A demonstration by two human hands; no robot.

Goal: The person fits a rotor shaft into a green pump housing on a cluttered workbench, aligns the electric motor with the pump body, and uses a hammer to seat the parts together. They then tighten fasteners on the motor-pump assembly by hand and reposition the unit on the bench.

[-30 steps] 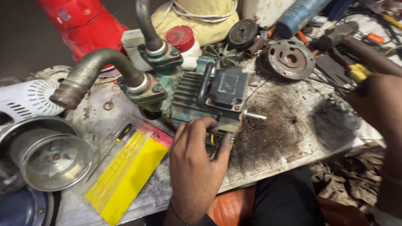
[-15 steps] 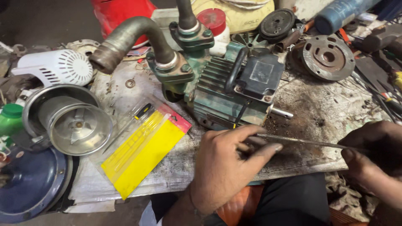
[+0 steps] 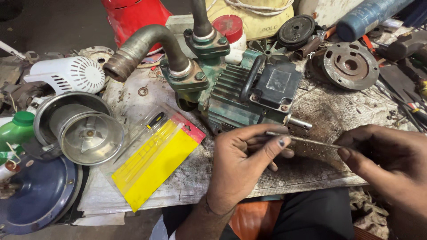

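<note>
Metal rod (image 3: 307, 141) now nearer pump (image 3: 249, 93)

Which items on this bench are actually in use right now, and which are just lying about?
In hand:
left hand and right hand, both holding the thin metal rod
green pump motor, right beside them

Lying about:
yellow blister pack
steel bowl housing
white fan cover
rusty round flange

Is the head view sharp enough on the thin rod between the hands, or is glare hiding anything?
Head view: thin metal rod sharp, pinched by left hand and right hand; mild glare only on the steel housing; edges bow slightly; top left floor dark.
</note>
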